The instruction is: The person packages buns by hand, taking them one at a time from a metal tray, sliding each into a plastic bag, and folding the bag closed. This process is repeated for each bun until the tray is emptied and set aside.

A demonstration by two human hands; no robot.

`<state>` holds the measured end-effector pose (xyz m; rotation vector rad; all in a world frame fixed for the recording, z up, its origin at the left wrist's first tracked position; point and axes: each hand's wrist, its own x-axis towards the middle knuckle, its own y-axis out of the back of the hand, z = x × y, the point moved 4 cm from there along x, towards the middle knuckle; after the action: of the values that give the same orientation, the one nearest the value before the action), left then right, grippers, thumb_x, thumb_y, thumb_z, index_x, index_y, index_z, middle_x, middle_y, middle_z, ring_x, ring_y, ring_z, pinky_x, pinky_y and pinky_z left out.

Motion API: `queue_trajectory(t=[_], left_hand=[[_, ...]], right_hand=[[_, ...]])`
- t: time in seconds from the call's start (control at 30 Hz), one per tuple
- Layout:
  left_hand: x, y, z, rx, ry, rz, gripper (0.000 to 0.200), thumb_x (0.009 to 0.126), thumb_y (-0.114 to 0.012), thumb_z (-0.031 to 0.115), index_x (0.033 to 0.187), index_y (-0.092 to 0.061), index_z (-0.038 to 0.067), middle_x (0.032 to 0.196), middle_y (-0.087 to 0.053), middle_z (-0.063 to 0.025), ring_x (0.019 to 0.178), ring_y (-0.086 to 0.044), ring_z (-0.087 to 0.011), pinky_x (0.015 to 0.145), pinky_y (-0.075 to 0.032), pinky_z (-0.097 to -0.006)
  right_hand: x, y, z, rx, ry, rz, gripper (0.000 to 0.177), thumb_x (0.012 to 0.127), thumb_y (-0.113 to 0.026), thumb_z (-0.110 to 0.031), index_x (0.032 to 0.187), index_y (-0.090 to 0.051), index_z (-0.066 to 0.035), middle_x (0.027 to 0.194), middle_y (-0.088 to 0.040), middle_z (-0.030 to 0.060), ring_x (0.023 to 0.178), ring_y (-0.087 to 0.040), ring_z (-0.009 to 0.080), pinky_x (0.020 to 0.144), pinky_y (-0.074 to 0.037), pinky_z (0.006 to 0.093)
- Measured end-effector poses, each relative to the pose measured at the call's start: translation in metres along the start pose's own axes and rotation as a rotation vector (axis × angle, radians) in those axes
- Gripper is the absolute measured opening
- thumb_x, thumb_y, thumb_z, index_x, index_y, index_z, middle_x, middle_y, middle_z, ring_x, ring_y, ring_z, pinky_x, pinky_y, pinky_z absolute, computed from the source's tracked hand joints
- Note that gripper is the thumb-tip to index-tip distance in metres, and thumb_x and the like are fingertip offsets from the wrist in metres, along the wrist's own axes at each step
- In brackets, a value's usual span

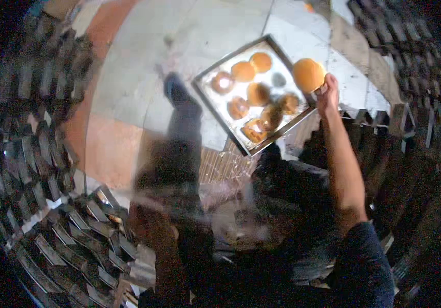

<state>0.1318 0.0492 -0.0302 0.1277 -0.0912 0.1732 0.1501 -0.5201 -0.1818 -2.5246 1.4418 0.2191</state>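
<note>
With the right hand [328,95] pinching the golden round bun [307,75] by its edge beside the baking tray's [284,129] right corner, light, level pressure should avoid dents; I cannot tell the left hand's grip

I see a square, dark-rimmed tray [219,100], set askew, its pale bottom bearing eight brownish round pieces [258,94]: one in the middle, others at twelve, eleven, ten, eight, six, five and four o'clock. A greyish round patch [279,79] marks two o'clock. The lower pieces look darker, blurred.
</note>
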Motion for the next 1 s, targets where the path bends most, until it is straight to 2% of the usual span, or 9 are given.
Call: queue_trajectory(t=[0.07,0.13,0.2,0.3,0.33,0.67,0.87,0.93,1.0], left_hand=[[-0.008,-0.001,-0.048,-0.22,0.295,-0.027,0.024,0.092,-0.063,0.026,0.09,-0.057,0.003,0.066,-0.052,-0.0014,0.05,-0.048,-0.0099,0.043,-0.039,-0.0228],[0.003,-0.032,-0.022,-0.295,0.399,-0.073,0.023,0.09,-0.064,0.024,0.091,-0.058,0.001,0.068,-0.055,-0.0024,0.049,-0.049,-0.0102,0.042,-0.039,-0.023],[-0.006,-0.049,0.003,-0.445,0.292,-0.097,0.018,0.093,-0.061,0.02,0.1,-0.062,0.003,0.071,-0.059,-0.0005,0.056,-0.049,-0.0054,0.043,-0.037,-0.022],[-0.021,-0.041,0.03,-0.096,0.091,-0.156,0.016,0.093,-0.061,0.016,0.102,-0.061,0.003,0.071,-0.059,0.0007,0.053,-0.047,-0.0042,0.041,-0.034,-0.0205],[-0.029,-0.031,0.05,-0.14,0.226,-0.17,0.017,0.093,-0.062,0.017,0.101,-0.061,0.003,0.071,-0.058,0.0017,0.052,-0.045,-0.0034,0.04,-0.033,-0.0198],[-0.068,0.017,0.139,-0.127,0.235,-0.29,0.011,0.091,-0.064,0.017,0.089,-0.061,0.007,0.063,-0.054,0.0039,0.048,-0.044,-0.0024,0.04,-0.031,-0.0174],[-0.072,0.003,0.16,-0.107,-0.154,-0.309,0.007,0.092,-0.061,0.009,0.097,-0.061,0.003,0.078,-0.06,-0.0003,0.061,-0.051,-0.005,0.054,-0.04,-0.0179],[-0.082,-0.007,0.183,-0.073,-0.241,-0.357,0.024,0.097,-0.055,0.022,0.111,-0.059,0.002,0.095,-0.062,-0.0063,0.08,-0.058,-0.012,0.072,-0.045,-0.0232],[-0.106,-0.021,0.206,-0.594,0.197,-0.328,0.052,0.098,-0.044,0.044,0.125,-0.052,0.0,0.113,-0.061,-0.0131,0.099,-0.06,-0.0213,0.088,-0.046,-0.0321]], right_hand=[[-0.116,-0.026,-0.076,0.552,-0.393,-0.294,0.036,0.086,-0.063,-0.029,0.112,-0.056,-0.006,0.087,-0.058,0.0039,0.077,-0.061,0.0185,0.082,-0.049,0.0353],[-0.187,-0.019,-0.093,0.909,-0.255,-0.522,0.052,0.082,-0.067,-0.027,0.125,-0.049,-0.005,0.1,-0.058,0.0068,0.088,-0.06,0.0192,0.086,-0.049,0.0358],[-0.27,-0.033,-0.125,0.624,-0.451,-0.926,0.061,0.078,-0.072,-0.02,0.13,-0.046,-0.003,0.099,-0.062,0.0049,0.089,-0.059,0.0168,0.09,-0.05,0.0324],[-0.373,-0.051,-0.163,0.176,-0.317,-0.802,0.072,0.074,-0.076,-0.013,0.135,-0.039,-0.001,0.121,-0.058,0.0085,0.112,-0.055,0.0175,0.1,-0.043,0.0334],[-0.387,-0.044,-0.163,0.081,-0.323,-0.824,0.073,0.074,-0.077,-0.011,0.136,-0.039,-0.001,0.125,-0.056,0.0086,0.116,-0.053,0.017,0.1,-0.042,0.033],[-0.452,0.006,-0.2,0.114,-0.303,-1.143,0.049,0.087,-0.065,-0.01,0.131,-0.047,0.003,0.12,-0.061,0.0089,0.108,-0.059,0.0154,0.094,-0.046,0.0292],[-0.476,0.006,-0.223,0.231,-0.35,-1.187,0.048,0.09,-0.063,-0.013,0.132,-0.046,0.003,0.121,-0.06,0.009,0.107,-0.059,0.0162,0.094,-0.046,0.0297],[-0.487,0.001,-0.238,-0.089,0.209,-1.044,0.047,0.091,-0.06,-0.012,0.133,-0.044,0.004,0.123,-0.059,0.0116,0.112,-0.057,0.0189,0.098,-0.044,0.0331],[-0.51,-0.002,-0.26,-0.372,0.761,-0.906,0.049,0.088,-0.053,-0.003,0.136,-0.041,0.003,0.134,-0.049,0.023,0.126,-0.047,0.0342,0.107,-0.035,0.0408]])
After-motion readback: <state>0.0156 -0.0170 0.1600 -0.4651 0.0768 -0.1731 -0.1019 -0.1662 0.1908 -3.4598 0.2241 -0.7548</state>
